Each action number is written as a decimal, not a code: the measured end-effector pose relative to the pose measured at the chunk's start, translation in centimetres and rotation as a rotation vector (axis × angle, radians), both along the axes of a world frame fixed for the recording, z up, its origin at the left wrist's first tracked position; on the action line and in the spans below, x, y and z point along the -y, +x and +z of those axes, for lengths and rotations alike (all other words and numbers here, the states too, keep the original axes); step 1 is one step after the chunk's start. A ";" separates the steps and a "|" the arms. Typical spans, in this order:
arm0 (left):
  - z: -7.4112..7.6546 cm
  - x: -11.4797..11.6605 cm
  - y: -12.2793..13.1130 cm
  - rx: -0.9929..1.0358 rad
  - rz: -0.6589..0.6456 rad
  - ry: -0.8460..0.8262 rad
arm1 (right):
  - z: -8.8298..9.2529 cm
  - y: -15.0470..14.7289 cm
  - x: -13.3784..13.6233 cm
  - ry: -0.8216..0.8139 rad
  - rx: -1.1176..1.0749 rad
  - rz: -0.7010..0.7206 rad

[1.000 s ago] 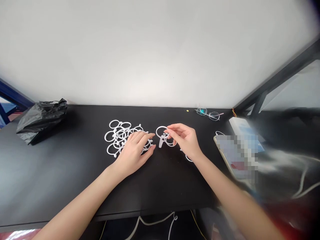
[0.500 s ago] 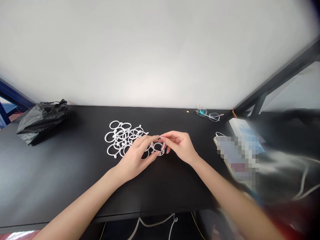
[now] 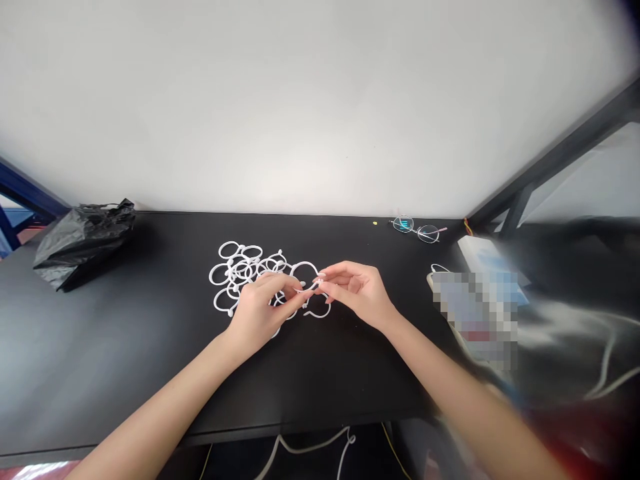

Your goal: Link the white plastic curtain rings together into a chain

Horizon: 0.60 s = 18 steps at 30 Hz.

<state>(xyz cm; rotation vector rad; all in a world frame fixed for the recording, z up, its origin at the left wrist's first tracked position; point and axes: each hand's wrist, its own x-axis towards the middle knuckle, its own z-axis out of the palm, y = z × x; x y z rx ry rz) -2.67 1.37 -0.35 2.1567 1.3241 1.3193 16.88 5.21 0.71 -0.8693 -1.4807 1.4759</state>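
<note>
Several white rings with small knobs [image 3: 221, 274] lie in an overlapping cluster on the black table [image 3: 150, 373]. At the right end of the cluster, my left hand [image 3: 273, 300] pinches the lower left part of a white ring [image 3: 305, 264]. The fingertips of my right hand [image 3: 350, 287] are closed on the right side of the same ring, by its knob. Another white ring [image 3: 323, 315] lies just below, partly hidden by my fingers.
A crumpled black plastic bag [image 3: 85, 243] sits at the left. Wire-framed glasses [image 3: 416, 230] lie at the back right, beside a tiny yellow piece [image 3: 375, 223]. A white box [image 3: 493, 267] and a blurred phone-like object [image 3: 465, 320] are at the right.
A ring now stands out above my fingertips, between both hands. My left hand has moved slightly left and its fingers have drawn in. My right hand has barely moved.
</note>
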 end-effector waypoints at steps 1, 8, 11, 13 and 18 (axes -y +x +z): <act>0.0 0.0 0.0 0.003 0.004 -0.021 | -0.1 0.0 0.1 0.016 0.000 -0.002; 0.5 0.1 -0.1 0.072 -0.010 -0.253 | -0.7 -0.4 0.8 0.114 0.018 -0.050; 0.7 0.2 -0.1 0.052 -0.005 -0.334 | -1.0 -0.7 1.1 0.129 0.016 -0.036; 0.8 0.1 -0.1 0.052 0.009 -0.370 | -1.2 -0.8 1.2 0.142 0.013 -0.040; 0.7 0.1 -0.1 0.102 0.026 -0.421 | -1.6 -0.9 1.3 0.224 0.052 -0.080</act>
